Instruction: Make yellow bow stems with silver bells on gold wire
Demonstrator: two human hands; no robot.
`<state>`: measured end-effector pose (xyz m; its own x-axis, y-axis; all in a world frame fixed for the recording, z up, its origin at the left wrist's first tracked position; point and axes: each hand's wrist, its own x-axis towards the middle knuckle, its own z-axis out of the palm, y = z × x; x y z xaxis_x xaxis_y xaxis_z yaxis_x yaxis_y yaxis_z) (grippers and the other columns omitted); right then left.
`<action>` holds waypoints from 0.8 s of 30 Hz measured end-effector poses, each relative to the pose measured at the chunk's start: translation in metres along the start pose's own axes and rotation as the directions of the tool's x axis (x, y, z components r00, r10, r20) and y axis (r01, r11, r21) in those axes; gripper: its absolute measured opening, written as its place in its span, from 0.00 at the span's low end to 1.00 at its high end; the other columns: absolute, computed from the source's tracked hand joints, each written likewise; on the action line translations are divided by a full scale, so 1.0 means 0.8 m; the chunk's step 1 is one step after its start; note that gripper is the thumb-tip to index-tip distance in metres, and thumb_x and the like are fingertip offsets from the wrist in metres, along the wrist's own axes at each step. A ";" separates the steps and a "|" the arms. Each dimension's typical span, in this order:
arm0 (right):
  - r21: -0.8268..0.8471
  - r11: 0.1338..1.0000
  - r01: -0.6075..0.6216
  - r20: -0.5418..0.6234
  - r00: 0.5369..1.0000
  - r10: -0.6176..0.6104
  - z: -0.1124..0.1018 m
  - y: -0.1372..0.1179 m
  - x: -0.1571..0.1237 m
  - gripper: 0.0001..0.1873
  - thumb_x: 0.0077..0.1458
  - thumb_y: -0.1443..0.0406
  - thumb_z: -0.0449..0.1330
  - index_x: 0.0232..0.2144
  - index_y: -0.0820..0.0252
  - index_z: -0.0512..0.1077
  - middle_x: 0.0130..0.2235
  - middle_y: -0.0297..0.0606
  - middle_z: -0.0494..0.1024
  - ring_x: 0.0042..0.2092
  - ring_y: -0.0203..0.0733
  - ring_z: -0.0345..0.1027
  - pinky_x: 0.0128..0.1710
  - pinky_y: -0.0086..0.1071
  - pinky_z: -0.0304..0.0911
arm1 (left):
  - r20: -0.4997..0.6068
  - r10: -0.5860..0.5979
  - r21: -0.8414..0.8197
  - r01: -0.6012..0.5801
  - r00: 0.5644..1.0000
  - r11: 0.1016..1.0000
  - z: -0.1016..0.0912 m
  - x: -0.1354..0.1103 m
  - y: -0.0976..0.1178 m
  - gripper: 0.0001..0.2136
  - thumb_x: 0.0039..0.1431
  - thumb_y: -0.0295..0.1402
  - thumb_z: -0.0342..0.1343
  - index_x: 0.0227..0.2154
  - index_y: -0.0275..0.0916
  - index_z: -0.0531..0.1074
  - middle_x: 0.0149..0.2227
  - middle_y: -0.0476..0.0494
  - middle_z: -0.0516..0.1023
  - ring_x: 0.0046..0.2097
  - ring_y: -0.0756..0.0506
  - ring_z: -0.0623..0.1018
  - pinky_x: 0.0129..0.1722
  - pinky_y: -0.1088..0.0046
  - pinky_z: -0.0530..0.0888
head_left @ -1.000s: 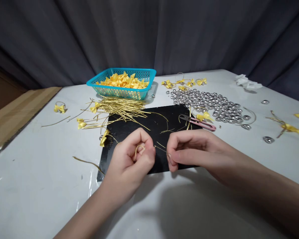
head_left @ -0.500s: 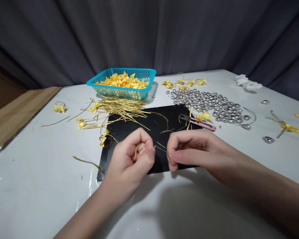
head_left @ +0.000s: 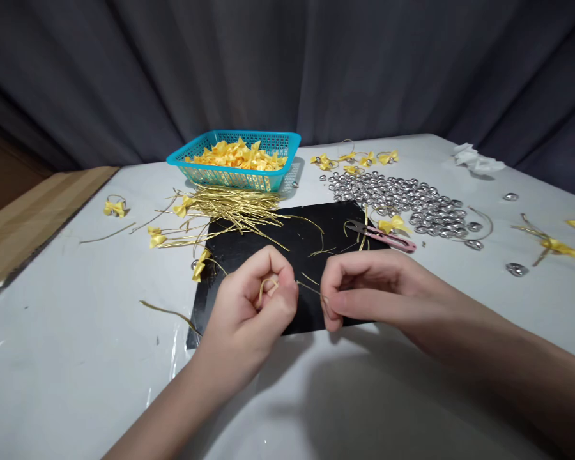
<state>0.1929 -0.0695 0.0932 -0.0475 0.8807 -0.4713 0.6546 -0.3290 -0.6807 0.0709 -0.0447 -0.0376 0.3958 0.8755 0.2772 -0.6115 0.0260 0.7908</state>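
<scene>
While the left hand (head_left: 253, 313) clamped its fingers on a thin gold cord (head_left: 309, 287), the right hand (head_left: 368, 284) pinched the stretch beyond — presumably to steady it — above the black mat (head_left: 234, 250); pink-handled snips (head_left: 381, 235) lay near the right hand, likely for easy reach.

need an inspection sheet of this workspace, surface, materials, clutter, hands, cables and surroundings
Surface: white table with a black mat on it
Job's things: thin strand between the hands; blue basket of yellow bows; gold strands heaped before it; silver pieces piled right of it
Clutter: pink-handled snips across the mat's edge; crumpled white material at far right
Hands: left hand and right hand each pinch the thin strand
Cables: nothing seen
Surroundings: dark curtain behind; cardboard at left
</scene>
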 end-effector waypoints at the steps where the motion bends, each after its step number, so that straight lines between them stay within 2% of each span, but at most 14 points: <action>1: -0.004 1.000 -0.003 -0.003 1.000 0.003 0.000 0.000 0.000 0.08 0.50 0.69 0.57 0.21 0.62 0.68 0.24 0.32 0.73 0.29 0.31 0.64 0.29 0.24 0.57 | 0.001 0.000 -0.004 0.000 1.000 1.000 0.000 0.000 0.000 0.10 0.60 0.32 0.50 0.24 0.39 0.60 0.18 0.57 0.51 0.20 0.54 0.51 0.17 0.81 0.51; 17: 0.030 0.999 0.025 -0.003 1.000 -0.025 -0.001 0.001 0.002 0.07 0.50 0.71 0.58 0.21 0.62 0.68 0.24 0.31 0.72 0.29 0.30 0.65 0.30 0.22 0.58 | -0.019 0.008 -0.034 -0.008 1.000 0.999 0.002 0.002 0.005 0.08 0.61 0.29 0.51 0.25 0.38 0.63 0.19 0.57 0.54 0.20 0.56 0.53 0.17 0.84 0.53; 24: 0.035 0.999 0.035 0.003 0.999 -0.035 0.000 -0.001 0.003 0.07 0.50 0.70 0.58 0.21 0.62 0.68 0.24 0.30 0.72 0.28 0.29 0.64 0.29 0.22 0.57 | -0.002 0.006 -0.071 -0.006 1.000 0.997 -0.002 -0.002 0.001 0.08 0.63 0.33 0.51 0.28 0.39 0.65 0.20 0.56 0.55 0.22 0.56 0.54 0.19 0.84 0.52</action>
<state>0.1925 -0.0670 0.0923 -0.0731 0.8907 -0.4486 0.6253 -0.3095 -0.7164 0.0686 -0.0454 -0.0388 0.3907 0.8767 0.2805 -0.6610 0.0551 0.7484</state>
